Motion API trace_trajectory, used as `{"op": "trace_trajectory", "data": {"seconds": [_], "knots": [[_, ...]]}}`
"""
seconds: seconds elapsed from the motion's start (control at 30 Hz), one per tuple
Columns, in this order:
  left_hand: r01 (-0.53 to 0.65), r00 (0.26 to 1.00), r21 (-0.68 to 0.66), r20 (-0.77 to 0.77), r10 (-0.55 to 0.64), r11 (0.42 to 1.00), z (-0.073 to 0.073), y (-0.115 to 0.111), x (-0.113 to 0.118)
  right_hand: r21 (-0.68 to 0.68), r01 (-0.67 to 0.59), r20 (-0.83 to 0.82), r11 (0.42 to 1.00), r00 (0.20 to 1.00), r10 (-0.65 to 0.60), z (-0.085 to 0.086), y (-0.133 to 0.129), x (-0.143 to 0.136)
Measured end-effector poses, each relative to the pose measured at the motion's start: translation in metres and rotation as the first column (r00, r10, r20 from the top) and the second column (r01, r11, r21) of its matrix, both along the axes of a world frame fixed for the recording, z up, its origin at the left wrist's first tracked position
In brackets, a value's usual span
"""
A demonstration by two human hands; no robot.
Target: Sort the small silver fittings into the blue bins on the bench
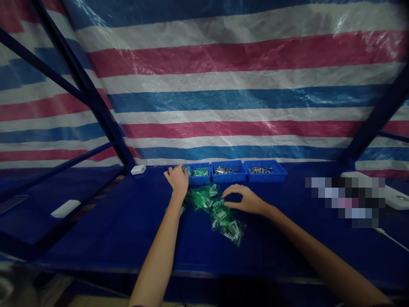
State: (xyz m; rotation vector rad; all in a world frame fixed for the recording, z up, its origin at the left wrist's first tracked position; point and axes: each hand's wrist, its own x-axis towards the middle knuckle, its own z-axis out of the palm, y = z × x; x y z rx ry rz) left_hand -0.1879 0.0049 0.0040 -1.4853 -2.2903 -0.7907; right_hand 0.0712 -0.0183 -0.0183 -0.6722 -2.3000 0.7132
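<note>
My left hand [178,179] is at the left end of the leftmost blue bin [200,181], its fingers curled over the rim. A shiny, clear bit shows at the fingertips, but I cannot make out what it is. Green pieces in clear plastic lie inside that bin. In front of it spreads a pile of small clear bags [200,198] with green and silvery contents. My right hand [246,200] hovers at the pile's right side, thumb and fingers apart, fingertips close to the bags. Nearest the front edge lies a bag with long metal pieces [233,231].
Two more blue bins, a middle one [229,178] and a right one [266,175], hold small metal parts. White boxes [138,169] [66,209] sit at the left. A white device with a cable [396,194] and a blurred-out patch are at right. Blue frame posts flank the table.
</note>
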Motion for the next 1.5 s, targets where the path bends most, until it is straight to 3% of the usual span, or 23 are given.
{"op": "trace_trajectory", "data": {"seconds": [0.1,0.27,0.37,0.53,0.6,0.67,0.77,0.87,0.93,1.0,1.1,1.23,1.33,1.4,1.5], "knots": [[0.001,1.000,-0.018,0.006,-0.001,1.000,-0.001,0.001,-0.003,-0.027,-0.086,0.067,0.996,0.994,0.088,-0.002,-0.002,0.000],[-0.009,1.000,0.064,0.009,0.009,0.998,0.000,0.001,-0.004,-0.068,-0.106,0.165,0.992,0.979,0.116,-0.008,-0.003,0.000],[0.064,0.998,0.082,0.000,-0.064,0.995,0.003,0.001,-0.004,-0.035,-0.095,0.196,0.995,0.975,0.100,-0.006,-0.005,-0.001],[0.167,0.986,-0.148,0.018,-0.166,0.975,0.002,0.001,0.002,0.069,-0.087,0.211,0.994,0.975,0.071,0.000,-0.010,-0.003],[0.171,0.985,-0.132,0.025,-0.169,0.976,0.003,0.000,0.003,0.097,-0.060,0.197,0.993,0.980,0.040,0.000,-0.010,-0.004],[0.229,0.971,-0.034,0.081,-0.226,0.973,0.007,-0.001,0.007,0.094,0.021,0.150,0.995,0.988,-0.035,-0.002,-0.007,-0.004],[0.422,0.853,0.168,0.260,-0.453,0.891,0.017,-0.004,0.020,0.004,0.189,0.009,0.982,0.982,-0.189,-0.005,-0.002,-0.004],[0.664,0.562,0.260,0.446,-0.697,0.701,0.022,-0.011,0.045,-0.174,0.275,-0.205,0.946,0.929,-0.307,-0.005,0.005,-0.003],[0.808,0.359,0.228,0.541,-0.760,0.544,0.021,-0.017,0.063,-0.306,0.282,-0.308,0.909,0.875,-0.374,-0.003,0.009,-0.002],[0.859,0.253,0.235,0.578,-0.776,0.455,0.016,-0.021,0.077,-0.414,0.262,-0.348,0.872,0.839,-0.418,-0.002,0.013,-0.001],[0.842,0.213,0.300,0.579,-0.787,0.449,0.010,-0.021,0.087,-0.509,0.194,-0.388,0.839,0.818,-0.425,-0.003,0.017,0.000],[0.787,0.249,0.357,0.561,-0.789,0.503,0.009,-0.017,0.084,-0.545,0.092,-0.453,0.833,0.804,-0.385,-0.005,0.017,-0.002],[0.773,0.291,0.355,0.537,-0.791,0.525,0.012,-0.017,0.080,-0.496,0.120,-0.488,0.860,0.780,-0.391,-0.004,0.017,-0.001],[0.799,0.310,0.330,0.490,-0.815,0.502,0.014,-0.019,0.080,-0.447,0.176,-0.504,0.877,0.760,-0.409,-0.003,0.017,0.001],[0.858,0.277,0.308,0.399,-0.874,0.412,0.015,-0.021,0.082,-0.363,0.211,-0.528,0.908,0.756,-0.387,-0.004,0.018,0.005]]}}
